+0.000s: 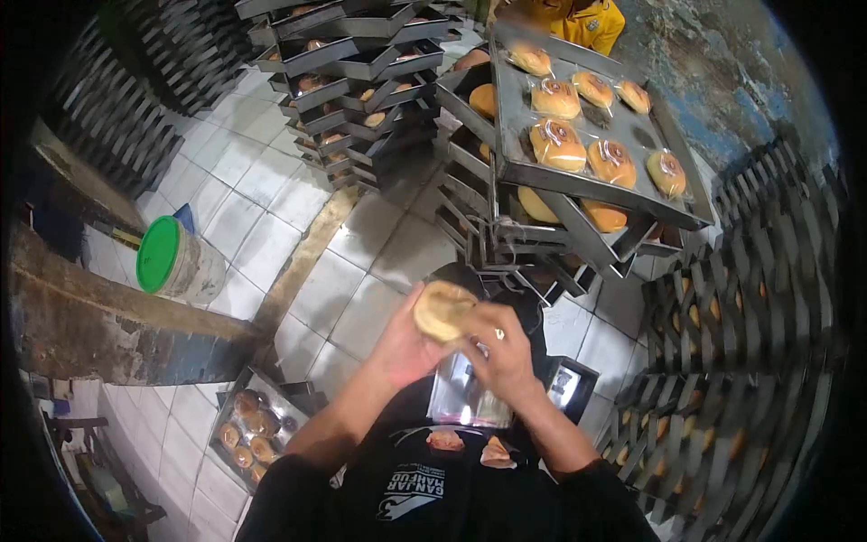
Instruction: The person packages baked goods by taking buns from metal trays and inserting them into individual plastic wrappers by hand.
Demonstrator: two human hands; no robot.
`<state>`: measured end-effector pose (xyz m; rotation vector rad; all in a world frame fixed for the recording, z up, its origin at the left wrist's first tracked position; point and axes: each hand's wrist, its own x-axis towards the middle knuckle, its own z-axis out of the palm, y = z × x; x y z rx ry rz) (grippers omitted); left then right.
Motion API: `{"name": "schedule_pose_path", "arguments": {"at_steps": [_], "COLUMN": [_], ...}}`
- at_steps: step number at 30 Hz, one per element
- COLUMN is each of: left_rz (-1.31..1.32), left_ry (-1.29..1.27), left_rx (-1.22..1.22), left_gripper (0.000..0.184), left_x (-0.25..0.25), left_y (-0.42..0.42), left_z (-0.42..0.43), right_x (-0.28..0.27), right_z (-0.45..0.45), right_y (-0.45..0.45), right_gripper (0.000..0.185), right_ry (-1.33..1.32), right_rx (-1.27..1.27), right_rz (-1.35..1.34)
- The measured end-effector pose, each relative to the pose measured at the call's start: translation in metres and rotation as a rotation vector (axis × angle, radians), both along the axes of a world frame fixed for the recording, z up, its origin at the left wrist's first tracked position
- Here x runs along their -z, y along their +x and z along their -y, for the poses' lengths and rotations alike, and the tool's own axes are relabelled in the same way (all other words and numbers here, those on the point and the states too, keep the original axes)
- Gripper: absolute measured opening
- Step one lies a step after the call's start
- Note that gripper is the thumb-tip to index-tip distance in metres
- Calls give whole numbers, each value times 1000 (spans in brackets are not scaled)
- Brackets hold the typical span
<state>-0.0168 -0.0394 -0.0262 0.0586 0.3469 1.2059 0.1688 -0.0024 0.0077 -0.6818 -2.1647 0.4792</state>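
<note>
A round bun, its pale side towards me, rests in my left hand, whose fingers and palm cup it from the left. My right hand is at the bun's right edge, fingers bent and closed against it. Slight blur hides exactly what those fingertips grip. Below both hands, a stack of clear plastic bags lies on my lap.
Ahead on the right, a metal tray of bagged buns tops a stack of trays. Another tray stack stands behind. Bagged buns fill a low tray at left. A green-lidded bucket stands farther left. A person in a yellow top is across.
</note>
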Motion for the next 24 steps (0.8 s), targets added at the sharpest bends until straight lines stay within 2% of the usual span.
{"name": "schedule_pose_path", "arguments": {"at_steps": [2,5,8,9,12,13,14,16,17,18,20,22,24], "left_rz": [-512,-626,-1076,-1135,-1108,-1056,-1182,-1446,-1351,-1502,-1792,-1443,-1124], "left_ry": [-29,18,199,213,52,37,30,11,-39,65,259,64,-115], "left_rx": [-188,-297,-396,-541,-529,-557,-608,-657,-669,-736,-837,-554,-356], "left_gripper": [52,45,39,33,34,35,35,35,34,33,31,28,27], "left_x": [22,20,22,35,8,4,-2,-10,2,13,1,44,85], "left_y": [-5,-4,6,7,7,11,8,1,-8,-14,-11,-13,-14], "left_z": [1,-15,-19,-25,-26,-30,-33,-31,-36,-32,-4,17,30], "right_x": [-12,21,5,14,-7,-1,3,7,-9,0,3,40,79], "right_z": [2,-29,-41,-44,-37,-36,-45,-64,-69,-69,-45,-23,-4], "right_y": [-1,-2,-5,-5,-4,-5,-9,-15,-10,-4,8,23,27], "right_gripper": [24,18,25,25,27,29,28,38,37,38,38,34,27], "right_ry": [12,-641,-654,-550,-718,-647,-752,-993,-1210,-1121,-1310,-1302,-1609], "right_rx": [-39,173,258,188,132,83,104,177,153,167,105,137,165], "right_rz": [40,-137,-11,-28,18,-97,-164,-313,-395,-319,-322,-185,-226]}}
